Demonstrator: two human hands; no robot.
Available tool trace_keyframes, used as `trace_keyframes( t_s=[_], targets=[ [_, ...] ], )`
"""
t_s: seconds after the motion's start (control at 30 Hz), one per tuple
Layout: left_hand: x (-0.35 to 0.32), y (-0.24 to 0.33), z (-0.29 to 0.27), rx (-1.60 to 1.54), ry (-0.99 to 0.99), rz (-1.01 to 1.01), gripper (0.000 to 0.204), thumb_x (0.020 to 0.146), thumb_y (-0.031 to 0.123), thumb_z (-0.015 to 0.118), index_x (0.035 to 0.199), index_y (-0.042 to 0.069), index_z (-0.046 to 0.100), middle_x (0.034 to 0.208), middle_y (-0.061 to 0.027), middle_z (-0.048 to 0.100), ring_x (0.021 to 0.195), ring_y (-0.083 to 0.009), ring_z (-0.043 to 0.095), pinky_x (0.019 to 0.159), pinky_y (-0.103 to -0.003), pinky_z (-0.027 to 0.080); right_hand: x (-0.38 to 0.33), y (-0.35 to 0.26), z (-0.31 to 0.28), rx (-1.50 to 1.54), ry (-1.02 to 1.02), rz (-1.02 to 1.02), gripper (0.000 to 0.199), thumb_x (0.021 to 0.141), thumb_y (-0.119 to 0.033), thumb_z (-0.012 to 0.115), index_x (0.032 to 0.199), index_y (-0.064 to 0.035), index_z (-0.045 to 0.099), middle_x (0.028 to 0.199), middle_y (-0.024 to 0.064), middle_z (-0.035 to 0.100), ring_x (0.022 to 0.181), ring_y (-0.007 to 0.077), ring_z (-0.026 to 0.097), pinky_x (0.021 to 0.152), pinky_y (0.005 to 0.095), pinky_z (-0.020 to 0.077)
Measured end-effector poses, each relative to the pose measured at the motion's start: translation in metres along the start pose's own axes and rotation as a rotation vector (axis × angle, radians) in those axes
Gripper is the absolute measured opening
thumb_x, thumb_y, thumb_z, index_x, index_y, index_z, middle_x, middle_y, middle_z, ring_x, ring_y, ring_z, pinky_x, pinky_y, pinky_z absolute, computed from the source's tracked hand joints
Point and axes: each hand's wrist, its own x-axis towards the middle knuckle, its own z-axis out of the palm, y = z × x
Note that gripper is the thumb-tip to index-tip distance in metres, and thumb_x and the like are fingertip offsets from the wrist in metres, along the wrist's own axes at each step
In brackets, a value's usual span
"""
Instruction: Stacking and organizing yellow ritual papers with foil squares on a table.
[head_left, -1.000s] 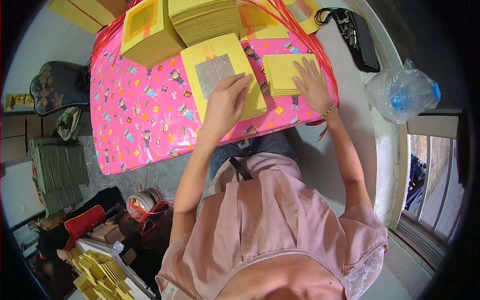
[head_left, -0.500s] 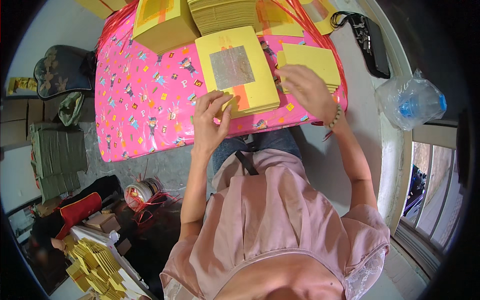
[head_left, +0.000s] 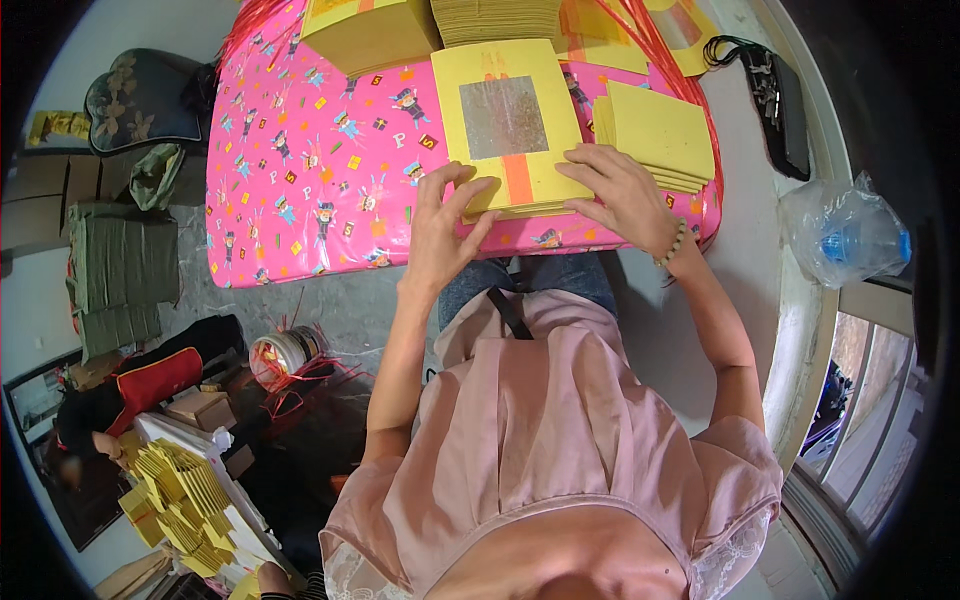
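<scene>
A stack of yellow joss paper lies in front of me on the pink tablecloth. Its top sheet bears a silver-grey square and an orange-red stripe. My left hand is bent around the stack's near left corner, fingers on top and thumb by the near edge. On the opposite corner, my right hand, with a beaded bracelet at the wrist, has its fingertips over the top and its thumb at the front edge. Both hands grip the stack. Beside it on the right sits a smaller pile of plain yellow sheets.
Taller yellow stacks stand at the table's far side, with red plastic strands along the right. A black pouch with keys and a bagged bottle are further right. Another person's dark-clothed arm shows lower left, near yellow bundles.
My right hand has come down from the pile on the right to the stack's near right corner. My left hand stays at the left corner. The whole view has shifted slightly.
</scene>
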Motion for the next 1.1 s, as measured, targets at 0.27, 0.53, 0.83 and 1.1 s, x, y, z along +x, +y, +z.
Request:
trace_keyframes(
  t_s=[0.27,0.53,0.83,1.1],
  targets=[
    [-0.006,0.004,0.007,-0.022,0.139,-0.137,0.061,0.079,0.018,0.083,0.135,0.01,0.058,0.131,-0.0167,0.052,0.125,-0.0334,0.05,0.101,-0.043,0.045,0.003,0.0,-0.001,-0.013,-0.057,0.07,0.047,0.085,-0.029,0.072,0.125,-0.0058,0.061,0.127,0.0126,0.06,0.115,0.032,0.057,0.096,0.042,0.0483],
    [-0.022,0.004,0.025,-0.119,0.233,-0.225,0.068,0.082,0.015,0.081,0.14,0.001,0.05,0.131,-0.0182,0.06,0.116,-0.0293,0.061,0.098,-0.041,0.05,0.008,-0.006,-0.001,-0.064,-0.058,0.078,0.048,0.087,-0.036,0.07,0.122,-0.0048,0.063,0.124,0.0128,0.06,0.114,0.0306,0.057,0.096,0.0428,0.0468],
    [-0.028,0.012,0.027,-0.255,0.228,-0.295,0.068,0.084,0.01,0.077,0.143,0.0,0.046,0.138,-0.0211,0.056,0.124,-0.0341,0.057,0.103,-0.042,0.046,0.034,-0.023,0.016,-0.046,0.0,-0.058,0.053,0.083,-0.036,0.072,0.125,-0.0051,0.061,0.125,0.0126,0.06,0.115,0.0321,0.056,0.1,0.0444,0.0438],
    [-0.031,0.021,0.024,-0.296,0.241,-0.273,0.07,0.086,0.005,0.066,0.15,-0.002,0.037,0.143,-0.0245,0.05,0.131,-0.0363,0.051,0.108,-0.043,0.042,0.036,-0.023,0.027,-0.027,-0.036,-0.038,0.051,0.08,-0.029,0.076,0.123,-0.0053,0.062,0.123,0.011,0.061,0.114,0.0294,0.058,0.096,0.0412,0.0482]
  ],
)
